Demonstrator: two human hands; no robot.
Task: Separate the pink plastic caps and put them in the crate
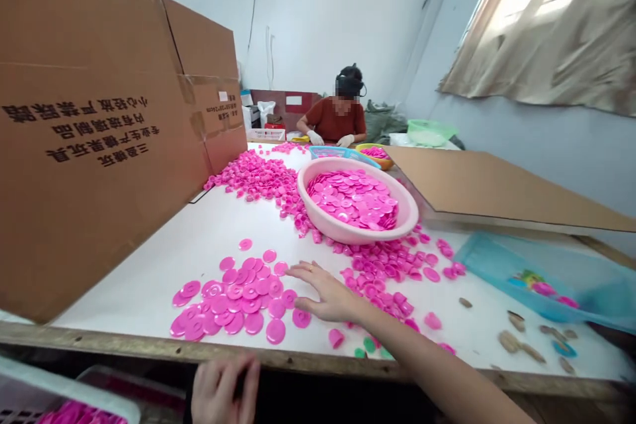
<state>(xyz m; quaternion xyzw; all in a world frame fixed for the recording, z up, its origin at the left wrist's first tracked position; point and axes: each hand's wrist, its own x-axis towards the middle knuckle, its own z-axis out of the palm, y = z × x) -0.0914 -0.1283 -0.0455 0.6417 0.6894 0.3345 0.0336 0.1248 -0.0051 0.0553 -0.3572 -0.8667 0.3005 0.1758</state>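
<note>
My right hand [322, 293] lies flat on the white tabletop [149, 285] with fingers spread, its fingertips beside a loose group of flat pink plastic discs [233, 301]. Other pink pieces [377, 271] are heaped just beyond my hand, and a few stray pieces sit under my forearm. My left hand [226, 387] is below the table's wooden front edge [199, 346], over a white plastic basket [59, 387] holding pink pieces. Its fingers are curled, and whatever its palm may hold is hidden.
A pink plastic basin [308, 202] full of discs stands mid-table. A large cardboard carton sheet [99, 139] stands upright at left, a flat cardboard sheet [497, 185] and a blue plastic bag [517, 271] lie at right, and a gloved person [338, 116] sits across the table.
</note>
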